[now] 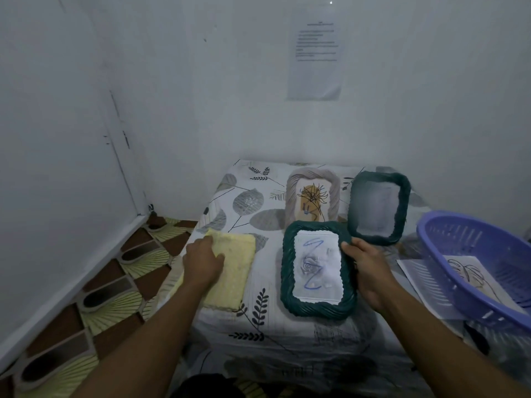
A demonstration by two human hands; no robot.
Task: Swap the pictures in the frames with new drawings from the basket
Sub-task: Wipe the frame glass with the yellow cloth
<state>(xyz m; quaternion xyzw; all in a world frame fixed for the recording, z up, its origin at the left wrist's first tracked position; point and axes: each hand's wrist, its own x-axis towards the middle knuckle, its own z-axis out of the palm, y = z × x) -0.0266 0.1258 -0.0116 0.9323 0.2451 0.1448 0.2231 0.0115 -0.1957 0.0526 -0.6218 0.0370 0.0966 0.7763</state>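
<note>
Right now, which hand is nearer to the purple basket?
The right hand. It grips the right edge of the near green frame, just left of the purple basket. The left hand rests on the yellow cloth, beyond that frame.

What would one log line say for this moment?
left hand: on yellow cloth | right hand: gripping near green frame | basket: drawing inside

- 3 picture frames: 2 green frames (pixel 317 268) (pixel 378 207), 1 beige frame (pixel 312 193)
- 1 purple basket (pixel 477 265)
- 1 yellow sponge (pixel 230 272)
- 2 hands: left hand (pixel 203 261), right hand (pixel 370 271)
- 1 paper on wall (pixel 315 53)
</note>
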